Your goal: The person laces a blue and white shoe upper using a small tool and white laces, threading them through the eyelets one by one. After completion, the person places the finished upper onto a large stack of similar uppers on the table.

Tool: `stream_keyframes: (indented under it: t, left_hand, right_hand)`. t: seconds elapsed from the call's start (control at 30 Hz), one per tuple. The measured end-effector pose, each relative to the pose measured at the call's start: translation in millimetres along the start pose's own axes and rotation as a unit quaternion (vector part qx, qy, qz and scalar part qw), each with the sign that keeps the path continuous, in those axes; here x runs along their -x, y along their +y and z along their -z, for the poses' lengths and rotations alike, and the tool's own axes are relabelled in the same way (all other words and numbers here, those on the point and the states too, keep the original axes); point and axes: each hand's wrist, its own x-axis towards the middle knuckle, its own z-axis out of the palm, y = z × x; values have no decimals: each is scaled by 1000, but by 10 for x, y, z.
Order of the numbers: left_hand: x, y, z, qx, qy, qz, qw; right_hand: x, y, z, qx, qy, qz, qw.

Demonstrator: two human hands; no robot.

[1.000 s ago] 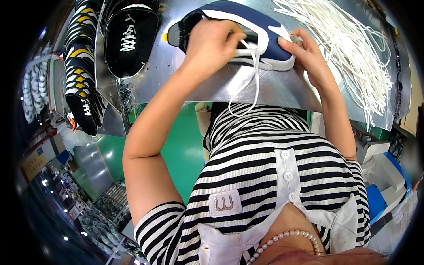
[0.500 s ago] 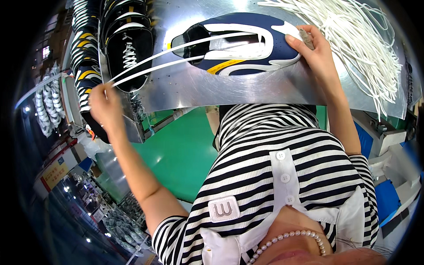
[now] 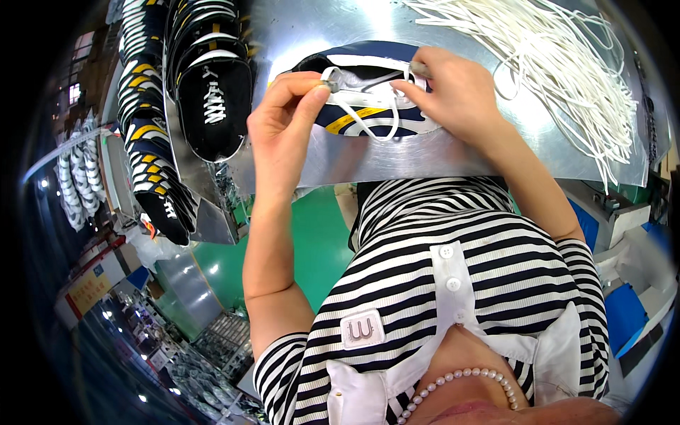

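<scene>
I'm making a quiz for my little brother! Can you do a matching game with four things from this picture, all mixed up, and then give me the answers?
Things:
1. Single shoe upper
2. Pile of laces
3. Rows of shoe uppers
4. Floor

Matches:
A. Green
B. Lined up at the picture's left side
C. White and spread over the right part of the metal table
D. Partly covered by the left hand and right hand

Right pairs: 1-D, 2-C, 3-B, 4-A
</scene>
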Motion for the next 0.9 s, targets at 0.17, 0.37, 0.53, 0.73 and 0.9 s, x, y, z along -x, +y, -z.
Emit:
stream_keyframes:
  t: [0.17,0.37,0.53,0.73,0.9]
  left_hand:
    - [69,-234,17,1,19,14,1000]
    - [67,-245,38,46,20,41,998]
    - [17,-10,106,149,-128,-12,980]
    - [-317,228,-75,-136,-208,-187,950]
    - [-375,273,-308,-130,-183,-122,967]
  right_hand:
    - [-106,114,-147,-24,-30,-28,999]
    - [-105,161,-154,-73,-34,-65,995]
    - [-71,328,-118,-305,2,-127,944]
    - [3,453,259,-567,56,-178,802]
    - [124,123,269,-496,-25,-105,862]
